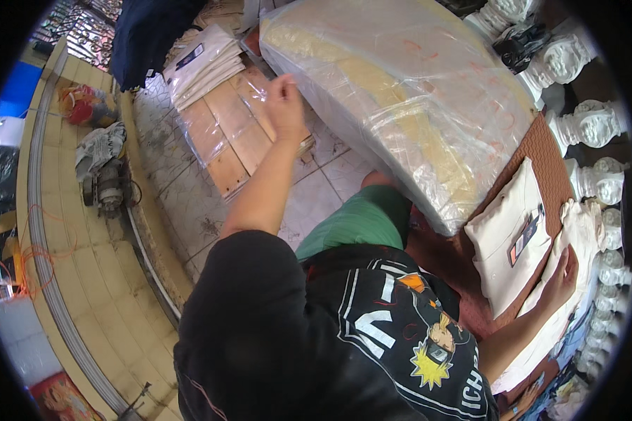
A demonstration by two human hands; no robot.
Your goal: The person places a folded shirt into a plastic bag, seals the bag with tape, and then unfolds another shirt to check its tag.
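Note:
My left hand is raised over a wooden slatted board, beside the near edge of a big plastic-wrapped block. Its fingers are curled in; what they hold, if anything, is too small to make out. My right hand has its fingers stretched out over a pile of cream garments. Just left of that hand lies a folded cream garment with a dark tag, on a brown textured surface. A stack of folded cream garments with a dark tag rests on the board's far end.
White balusters line the right side. At left runs a yellowish tiled ledge with a small motor and a crumpled bag. Dark cloth hangs at the back left. Pale floor tiles show between board and block.

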